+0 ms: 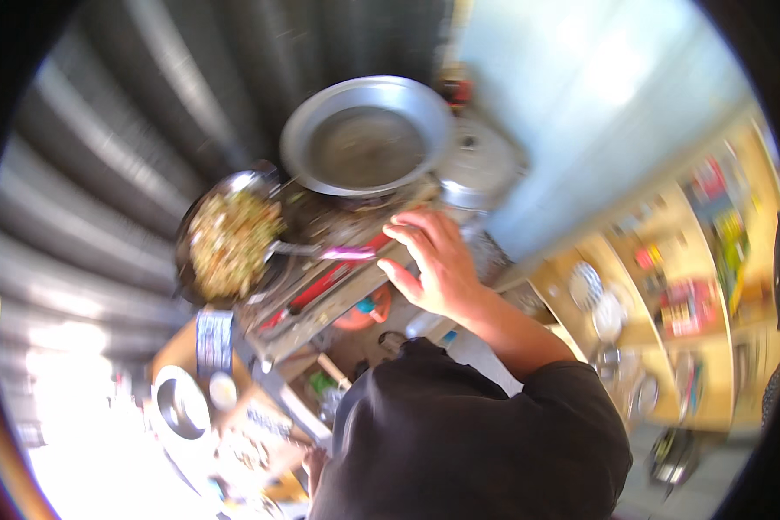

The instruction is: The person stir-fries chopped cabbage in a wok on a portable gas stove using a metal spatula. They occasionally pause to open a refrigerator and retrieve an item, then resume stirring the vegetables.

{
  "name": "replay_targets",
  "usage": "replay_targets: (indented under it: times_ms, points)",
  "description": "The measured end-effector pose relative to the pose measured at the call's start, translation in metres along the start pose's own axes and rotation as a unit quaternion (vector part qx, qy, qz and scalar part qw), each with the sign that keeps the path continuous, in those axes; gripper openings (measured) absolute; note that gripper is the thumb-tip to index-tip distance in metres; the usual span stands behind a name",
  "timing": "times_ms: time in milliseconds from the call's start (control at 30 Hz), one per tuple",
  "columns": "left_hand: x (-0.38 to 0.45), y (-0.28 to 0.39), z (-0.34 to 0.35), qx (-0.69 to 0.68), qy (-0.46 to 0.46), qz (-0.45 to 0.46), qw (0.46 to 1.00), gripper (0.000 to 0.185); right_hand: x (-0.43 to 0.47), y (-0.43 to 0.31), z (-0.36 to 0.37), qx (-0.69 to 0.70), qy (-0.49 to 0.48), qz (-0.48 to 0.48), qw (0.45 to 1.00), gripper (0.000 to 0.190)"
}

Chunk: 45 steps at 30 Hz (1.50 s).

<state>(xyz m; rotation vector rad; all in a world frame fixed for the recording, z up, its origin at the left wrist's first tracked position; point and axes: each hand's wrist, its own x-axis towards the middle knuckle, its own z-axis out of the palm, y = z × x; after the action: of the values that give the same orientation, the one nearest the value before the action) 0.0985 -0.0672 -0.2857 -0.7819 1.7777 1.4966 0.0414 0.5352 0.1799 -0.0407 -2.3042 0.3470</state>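
My right hand (pixel 429 257) is over the front of the stove, with thumb and fingers apart. The tip of a turner's purple handle (pixel 350 253) lies just short of its fingertips, and no grip on it shows. The turner's metal end rests in a dark wok (pixel 183 273) of chopped, mixed food (pixel 234 244), blurred by motion. Behind stands a wide metal basin (pixel 367 146) with a greyish inside. Only a small part of my left hand (pixel 313 463) shows low beside my dark shirt; its fingers are hard to make out.
A lidded metal pot (pixel 478 159) stands right of the basin, against a pale wall. The stove's red front strip (pixel 325 283) runs below the turner. To the left, a table holds a white round vessel (pixel 181 403). Wooden shelves (pixel 643 299) with dishes and packets line the right.
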Motion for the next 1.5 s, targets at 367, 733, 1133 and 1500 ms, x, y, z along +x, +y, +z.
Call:
replay_targets:
  times_ms: [367, 733, 1133, 1500]
  points:
    - [-0.108, -0.030, 0.079, -0.118, 0.203, -0.088, 0.968, 0.011, 0.033, 0.013, 0.123, -0.185, -0.352, -0.041, 0.917, 0.036]
    - [-0.082, -0.069, 0.086, -0.191, 0.190, -0.073, 0.960, 0.012, 0.134, 0.010, 0.104, -0.248, -0.282, -0.188, 0.908, 0.012]
    - [-0.058, -0.122, 0.081, -0.281, 0.184, -0.120, 0.934, 0.008, 0.228, 0.003, 0.184, -0.336, -0.371, -0.155, 0.852, 0.029]
    - [-0.081, -0.165, 0.104, -0.348, 0.215, -0.124, 0.904, 0.008, 0.184, 0.076, 0.274, 0.006, -0.548, 0.144, 0.824, 0.037]
